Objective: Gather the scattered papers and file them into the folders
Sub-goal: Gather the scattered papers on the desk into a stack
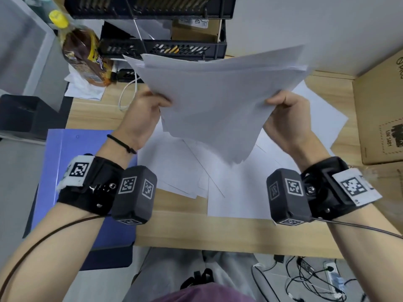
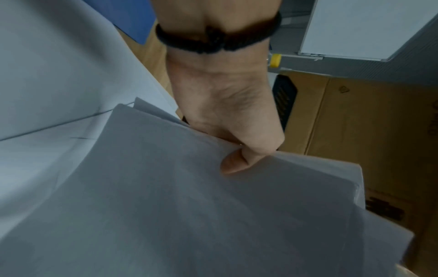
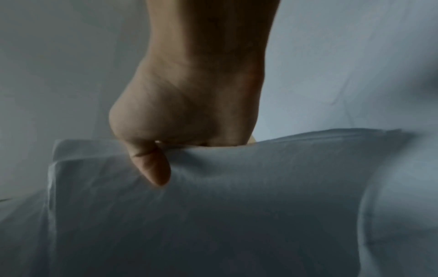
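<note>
Head view bright, even, fisheye-bent at edges. Both wrist views dim, soft; right wrist view blurred, grainy.

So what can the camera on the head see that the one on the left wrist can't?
Only the head view shows the right hand, the loose sheets lying on the wooden desk, the black desk trays and both wrist cameras. Only the left wrist view shows the left thumb pressed flat on the held stack of paper. Both show the left hand, that stack, the blue folder, a cardboard box and the yellow-capped bottle.
</note>
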